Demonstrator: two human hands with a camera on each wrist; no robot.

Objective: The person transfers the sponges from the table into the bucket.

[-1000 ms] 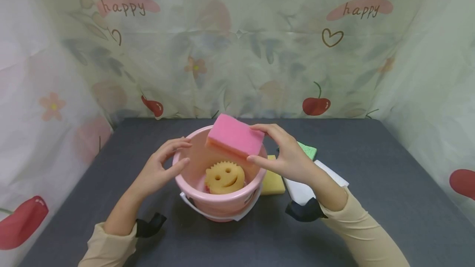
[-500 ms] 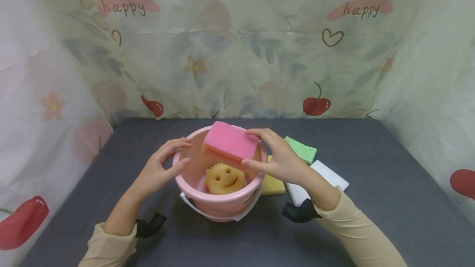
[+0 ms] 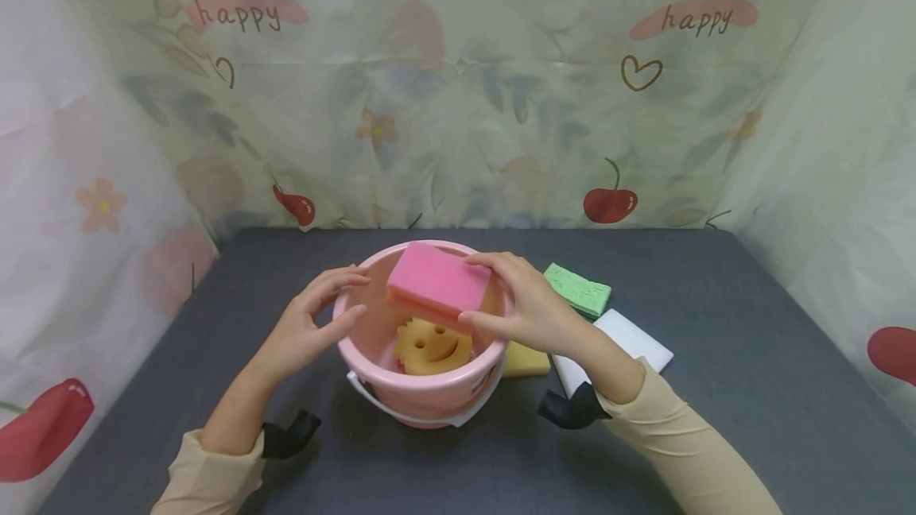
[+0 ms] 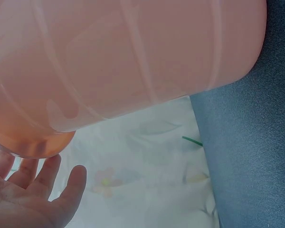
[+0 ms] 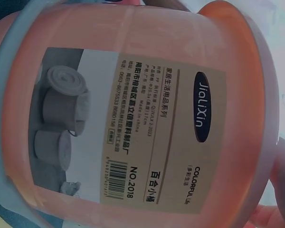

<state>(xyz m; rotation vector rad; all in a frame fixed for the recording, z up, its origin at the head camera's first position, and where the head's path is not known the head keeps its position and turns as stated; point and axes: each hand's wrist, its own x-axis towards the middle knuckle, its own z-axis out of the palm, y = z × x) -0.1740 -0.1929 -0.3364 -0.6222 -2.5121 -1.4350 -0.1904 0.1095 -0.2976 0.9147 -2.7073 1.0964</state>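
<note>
So the right hand [image 3: 533, 310] has a pink sponge [image 3: 438, 283] pinched between thumb and fingers, held tilted right over the mouth of a pink bucket [image 3: 422, 396], with its lower edge about level with the rim. Down inside the bucket there's a yellow smiley sponge [image 3: 432, 344], partly covered by the pink one from the head view. The left hand [image 3: 309, 328] is on the bucket's left side, fingers loosely spread and thumb at the rim, not gripping anything as far as I can see; the left wrist view shows the fingers [image 4: 47, 180] relaxed next to the bucket wall [image 4: 133, 61]. The bucket sits on a dark grey table [image 3: 751, 356] and has a white handle [image 3: 372, 397] folded down along the front. The right wrist view is basically all bucket side with a product label [image 5: 133, 137] on it. Just right of the bucket, behind the right forearm, are a green sponge [image 3: 580, 289], a white sponge [image 3: 633, 340] and a yellow sponge [image 3: 525, 360] lying flat on the table, close together. A cherry-print curtain [image 3: 458, 86] hangs behind it all.
</note>
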